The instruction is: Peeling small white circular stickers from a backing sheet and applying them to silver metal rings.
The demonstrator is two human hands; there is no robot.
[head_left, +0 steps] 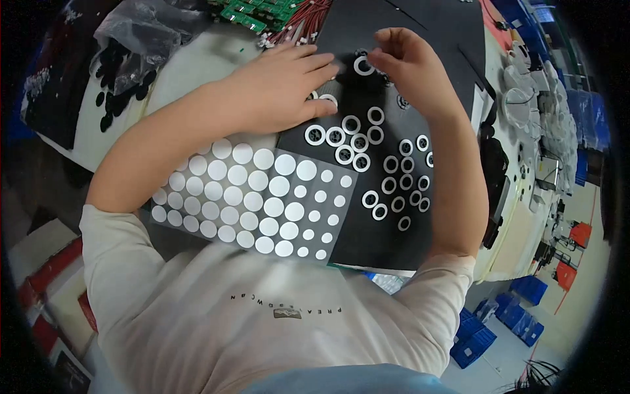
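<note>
My left hand (289, 85) reaches across the sheet, palm down, with its fingers stretched out. Its thumb touches a white-rimmed round part (327, 102) on the black mat (367, 243). Beyond it, my right hand (413, 65) is bent inward with fingers curled toward the thumb; what they hold, if anything, is hidden. Right beside that thumb tip is another white ring with a dark centre (363, 64). Several more such rings (359, 142) lie scattered on the mat between my forearms. A translucent sheet of white round stickers (262, 197) lies nearest my body, partly under my left forearm.
Green circuit boards (246, 13) and a bundle of red wires (305, 20) lie at the far edge. Left of them is a clear plastic bag (141, 39) beside loose black discs (118, 102). White round parts (516, 105) crowd a bench at the right; blue crates (474, 338) stand on the floor.
</note>
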